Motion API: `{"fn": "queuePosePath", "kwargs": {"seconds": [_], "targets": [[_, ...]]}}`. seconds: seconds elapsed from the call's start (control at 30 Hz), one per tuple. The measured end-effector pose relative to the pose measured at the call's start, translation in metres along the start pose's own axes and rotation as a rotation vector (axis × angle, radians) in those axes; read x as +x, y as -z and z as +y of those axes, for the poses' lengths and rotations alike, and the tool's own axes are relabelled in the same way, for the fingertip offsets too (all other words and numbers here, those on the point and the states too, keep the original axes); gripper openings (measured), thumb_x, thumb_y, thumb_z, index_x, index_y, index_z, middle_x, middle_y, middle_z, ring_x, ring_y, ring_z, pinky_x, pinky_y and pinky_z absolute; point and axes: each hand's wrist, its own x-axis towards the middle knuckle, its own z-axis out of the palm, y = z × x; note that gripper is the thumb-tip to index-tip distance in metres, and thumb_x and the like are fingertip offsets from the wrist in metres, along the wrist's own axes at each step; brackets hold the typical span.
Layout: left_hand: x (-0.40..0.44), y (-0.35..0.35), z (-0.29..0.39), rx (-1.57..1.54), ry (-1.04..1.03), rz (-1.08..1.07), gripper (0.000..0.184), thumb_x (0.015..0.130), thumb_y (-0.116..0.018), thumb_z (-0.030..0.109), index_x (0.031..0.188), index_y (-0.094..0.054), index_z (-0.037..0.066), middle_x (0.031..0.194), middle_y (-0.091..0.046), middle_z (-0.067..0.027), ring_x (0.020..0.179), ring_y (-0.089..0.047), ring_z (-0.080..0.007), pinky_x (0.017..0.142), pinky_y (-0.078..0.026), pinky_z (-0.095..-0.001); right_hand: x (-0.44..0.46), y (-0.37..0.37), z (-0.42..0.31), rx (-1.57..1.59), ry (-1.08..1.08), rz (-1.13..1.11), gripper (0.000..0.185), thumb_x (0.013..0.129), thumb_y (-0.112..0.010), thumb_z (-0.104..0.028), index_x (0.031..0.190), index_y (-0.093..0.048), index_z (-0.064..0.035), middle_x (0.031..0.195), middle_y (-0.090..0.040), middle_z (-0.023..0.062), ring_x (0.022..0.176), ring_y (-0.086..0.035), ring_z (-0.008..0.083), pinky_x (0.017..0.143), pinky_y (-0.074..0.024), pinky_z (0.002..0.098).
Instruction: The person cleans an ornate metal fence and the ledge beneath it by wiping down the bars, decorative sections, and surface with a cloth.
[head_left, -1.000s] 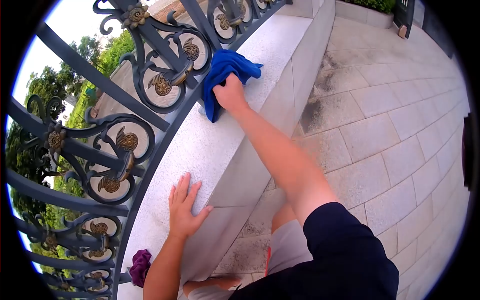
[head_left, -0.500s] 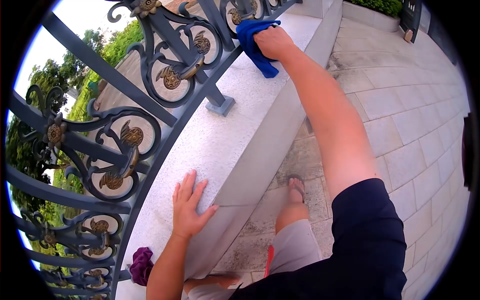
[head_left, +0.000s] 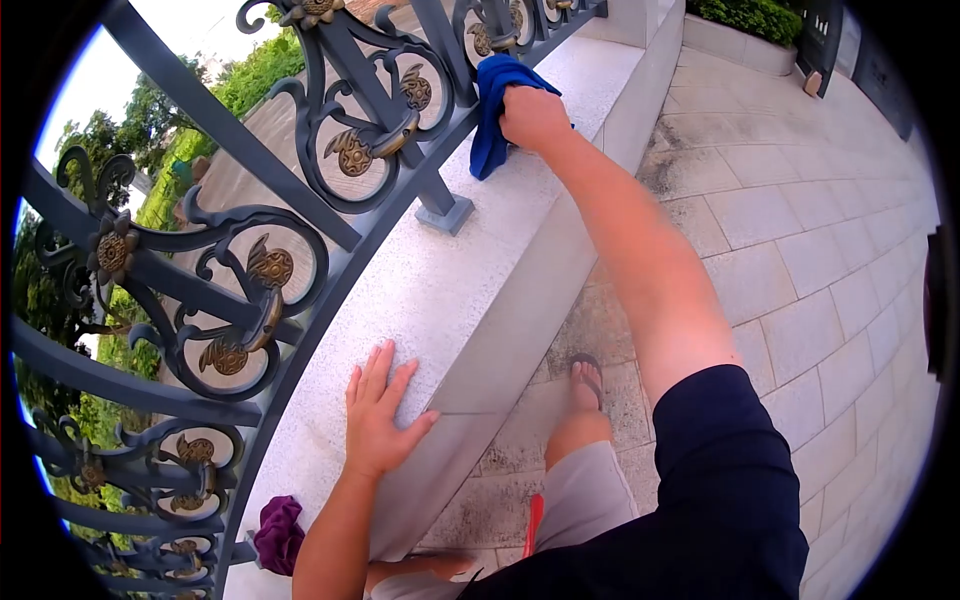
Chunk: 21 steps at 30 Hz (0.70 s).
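Observation:
My right hand point(head_left: 535, 118) is closed on a blue cloth point(head_left: 490, 135), which is bunched against the lower rail of the dark metal fence point(head_left: 345, 275). One end of the cloth hangs down onto the pale stone ledge point(head_left: 440, 290). My left hand point(head_left: 380, 420) rests flat on the ledge near its outer edge, fingers apart, with nothing in it. A crumpled purple cloth point(head_left: 278, 535) lies on the ledge by the fence, just left of my left forearm. My right fingertips are hidden in the blue cloth.
Scrollwork with bronze-coloured flower ornaments point(head_left: 355, 153) fills the fence. A small metal foot point(head_left: 444, 215) stands on the ledge under the rail. Stone paving point(head_left: 790, 250) lies to the right, with a planter hedge point(head_left: 748, 20) and dark gate point(head_left: 820, 45) at the far end.
My right hand has shifted slightly down and left with the blue cloth, whose hanging end is now nearer the rail. My left hand stays in place on the ledge.

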Motion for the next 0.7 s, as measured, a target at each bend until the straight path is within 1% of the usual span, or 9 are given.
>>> {"fn": "queuePosePath", "kwargs": {"seconds": [0.07, 0.17, 0.27, 0.37, 0.4, 0.47, 0.53, 0.6, 0.7], "targets": [[0.000, 0.000, -0.001, 0.003, 0.000, 0.000, 0.083, 0.081, -0.088, 0.034, 0.156, -0.061, 0.013, 0.177, -0.036, -0.0192, 0.165, -0.031, -0.0403, 0.132, -0.019, -0.0588, 0.010, 0.010, 0.023, -0.202, 0.112, -0.030, 0.021, 0.092, -0.067, -0.011, 0.110, -0.079, -0.0073, 0.116, -0.080, 0.0190, 0.105, -0.078, 0.0373, 0.088, -0.0637, 0.0485], [0.000, -0.002, 0.000, 0.015, 0.007, -0.007, 0.083, 0.080, -0.089, 0.033, 0.156, -0.061, 0.013, 0.177, -0.036, -0.0192, 0.165, -0.031, -0.0403, 0.132, -0.019, -0.0589, 0.006, -0.010, 0.037, -0.262, 0.117, 0.014, 0.021, 0.092, -0.067, -0.010, 0.108, -0.080, -0.0072, 0.116, -0.080, 0.0190, 0.104, -0.079, 0.0354, 0.085, -0.0644, 0.0473], [0.001, -0.002, 0.002, 0.006, 0.010, -0.012, 0.083, 0.081, -0.088, 0.033, 0.156, -0.061, 0.013, 0.177, -0.036, -0.0192, 0.165, -0.031, -0.0404, 0.132, -0.018, -0.0589, 0.014, -0.041, 0.001, 0.191, -0.154, 0.057, 0.027, 0.088, -0.073, -0.014, 0.112, -0.078, -0.0032, 0.119, -0.079, 0.0212, 0.113, -0.075, 0.0396, 0.098, -0.0610, 0.0481], [0.000, -0.002, 0.000, 0.013, -0.002, -0.015, 0.082, 0.082, -0.087, 0.034, 0.156, -0.060, 0.012, 0.177, -0.036, -0.0191, 0.165, -0.031, -0.0403, 0.132, -0.018, -0.0591, 0.022, -0.011, -0.023, 0.414, -0.259, 0.034, 0.034, 0.082, -0.077, -0.014, 0.113, -0.078, -0.0013, 0.123, -0.078, 0.0234, 0.119, -0.072, 0.0421, 0.103, -0.0586, 0.0478], [0.001, -0.001, 0.002, 0.015, -0.001, -0.014, 0.082, 0.082, -0.087, 0.034, 0.156, -0.060, 0.012, 0.177, -0.036, -0.0190, 0.165, -0.031, -0.0402, 0.132, -0.018, -0.0592, 0.037, -0.019, -0.020, 0.562, -0.289, 0.065, 0.034, 0.079, -0.079, -0.015, 0.109, -0.077, 0.0011, 0.112, -0.080, 0.0236, 0.103, -0.078, 0.0376, 0.097, -0.0606, 0.0450], [0.000, 0.000, 0.004, 0.020, 0.011, -0.012, 0.082, 0.083, -0.086, 0.035, 0.157, -0.060, 0.013, 0.177, -0.036, -0.0188, 0.165, -0.030, -0.0398, 0.132, -0.018, -0.0592, 0.043, 0.000, -0.038, 0.972, -0.360, 0.015, 0.026, 0.078, -0.079, -0.010, 0.100, -0.074, 0.0051, 0.093, -0.080, 0.0234, 0.075, -0.079, 0.0319, 0.080, -0.0637, 0.0426], [0.001, -0.001, 0.002, 0.026, 0.012, -0.021, 0.082, 0.083, -0.086, 0.036, 0.157, -0.059, 0.013, 0.177, -0.036, -0.0188, 0.165, -0.030, -0.0394, 0.132, -0.018, -0.0589, 0.033, 0.020, -0.062, 1.374, -0.363, 0.202, 0.011, 0.081, -0.076, 0.000, 0.086, -0.067, 0.0033, 0.077, -0.073, 0.0140, 0.062, -0.070, 0.0207, 0.062, -0.0589, 0.0345], [0.001, -0.002, 0.002, 0.032, 0.008, -0.008, 0.078, 0.084, -0.086, 0.038, 0.154, -0.062, 0.013, 0.177, -0.037, -0.0178, 0.164, -0.032, -0.0383, 0.132, -0.019, -0.0576, 0.040, 0.020, -0.069, 1.469, -0.252, 0.340, 0.014, 0.082, -0.077, -0.001, 0.090, -0.066, 0.0025, 0.078, -0.072, 0.0123, 0.061, -0.069, 0.0207, 0.063, -0.0589, 0.0347], [0.000, -0.003, 0.004, 0.035, 0.011, -0.010, 0.076, 0.085, -0.086, 0.039, 0.153, -0.063, 0.013, 0.176, -0.037, -0.0175, 0.164, -0.032, -0.0376, 0.132, -0.019, -0.0568, 0.047, 0.019, -0.063, 1.323, -0.247, 0.289, 0.023, 0.085, -0.080, -0.008, 0.101, -0.067, 0.0021, 0.083, -0.073, 0.0116, 0.064, -0.069, 0.0207, 0.066, -0.0597, 0.0354]]}}
